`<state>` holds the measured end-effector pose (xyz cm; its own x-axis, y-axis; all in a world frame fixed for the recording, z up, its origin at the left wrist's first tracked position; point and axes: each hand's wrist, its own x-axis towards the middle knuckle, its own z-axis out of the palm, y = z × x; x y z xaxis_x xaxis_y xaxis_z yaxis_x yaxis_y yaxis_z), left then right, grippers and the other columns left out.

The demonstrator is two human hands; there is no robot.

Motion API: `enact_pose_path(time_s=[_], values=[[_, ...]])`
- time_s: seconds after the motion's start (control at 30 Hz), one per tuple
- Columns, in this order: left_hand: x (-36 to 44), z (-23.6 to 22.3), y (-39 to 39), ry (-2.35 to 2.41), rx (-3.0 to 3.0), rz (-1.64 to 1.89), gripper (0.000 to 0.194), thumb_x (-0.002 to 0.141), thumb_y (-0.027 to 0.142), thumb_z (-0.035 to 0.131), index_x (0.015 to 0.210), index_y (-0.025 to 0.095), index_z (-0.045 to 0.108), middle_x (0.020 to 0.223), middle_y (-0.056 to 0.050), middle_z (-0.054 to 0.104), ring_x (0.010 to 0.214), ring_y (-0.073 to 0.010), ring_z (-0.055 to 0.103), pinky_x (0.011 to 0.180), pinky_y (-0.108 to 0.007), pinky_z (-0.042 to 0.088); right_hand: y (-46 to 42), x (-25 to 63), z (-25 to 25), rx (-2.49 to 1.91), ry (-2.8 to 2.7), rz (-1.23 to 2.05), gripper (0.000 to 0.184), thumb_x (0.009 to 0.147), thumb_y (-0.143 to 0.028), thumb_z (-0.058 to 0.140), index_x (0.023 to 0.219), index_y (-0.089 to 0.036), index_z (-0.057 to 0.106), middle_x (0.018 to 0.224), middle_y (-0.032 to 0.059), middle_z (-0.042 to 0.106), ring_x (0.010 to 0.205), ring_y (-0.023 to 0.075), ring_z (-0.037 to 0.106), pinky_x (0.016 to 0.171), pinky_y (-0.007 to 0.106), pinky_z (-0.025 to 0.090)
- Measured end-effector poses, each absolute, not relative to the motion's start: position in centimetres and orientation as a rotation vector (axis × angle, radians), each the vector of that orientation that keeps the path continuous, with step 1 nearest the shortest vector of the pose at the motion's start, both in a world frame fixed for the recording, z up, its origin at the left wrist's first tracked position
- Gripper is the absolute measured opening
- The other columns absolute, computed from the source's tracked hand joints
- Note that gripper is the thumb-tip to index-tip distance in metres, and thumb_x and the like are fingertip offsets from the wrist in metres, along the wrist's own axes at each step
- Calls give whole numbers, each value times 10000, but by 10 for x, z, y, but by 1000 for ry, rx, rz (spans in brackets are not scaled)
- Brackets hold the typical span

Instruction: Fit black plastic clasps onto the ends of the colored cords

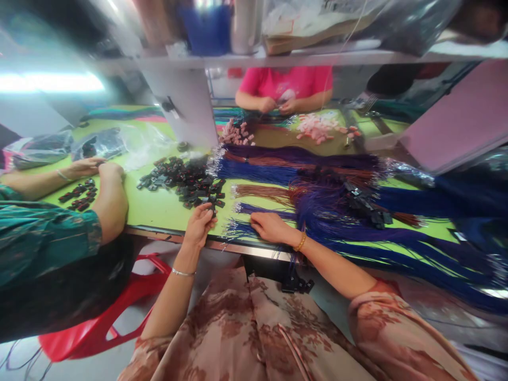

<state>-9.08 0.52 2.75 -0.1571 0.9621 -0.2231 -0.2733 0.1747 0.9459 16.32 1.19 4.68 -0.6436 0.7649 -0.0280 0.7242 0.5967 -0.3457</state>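
Near the table's front edge, my left hand (198,226) pinches a small black connector housing (213,210) between thumb and fingers. Just beyond it lies a loose pile of black connector housings (194,182), some with red parts. My right hand (272,227) is closed, palm down, with its fingertips on a bundle of thin blue wires (238,227) near their silvery ends. How many wires the fingers grip is hidden. Brown wires (262,191) and more blue wires (257,172) lie in rows farther back. Black housings (361,198) also rest on the wires to the right.
At the left, a co-worker in a green top (47,233) handles something small beside black-and-red housings (79,194). Across the table sits a person in pink (283,84), near pink connector pieces (317,127). A shelf (246,61) spans overhead. A red chair (107,312) stands at lower left.
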Motion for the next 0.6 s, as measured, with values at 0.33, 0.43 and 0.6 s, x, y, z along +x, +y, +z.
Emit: enact_pose_path(time_s=[0.33,0.43,0.6], values=[[-85,36,-8,1156,665,1359,372,703,244,713,1056,188,610,893,-28,667,609,-71,626,533,-167,450,26,161,46,-1049,-2342,1056,52,773,-139,519,768,-156,567,703,-17,587,606,92,473,595,207,340],[-80,38,-11,1161,678,1373,367,706,250,715,1055,188,619,882,-23,660,604,-66,619,531,-163,443,32,145,48,-1010,-2257,1113,46,746,-130,527,753,-147,569,695,-22,576,614,86,471,598,202,348],[-78,39,-14,1134,644,1441,374,712,241,709,1069,192,609,871,-21,656,609,-68,617,530,-166,437,37,119,58,-968,-2126,1205,36,740,-151,528,737,-143,563,637,-43,535,581,75,443,578,193,348]])
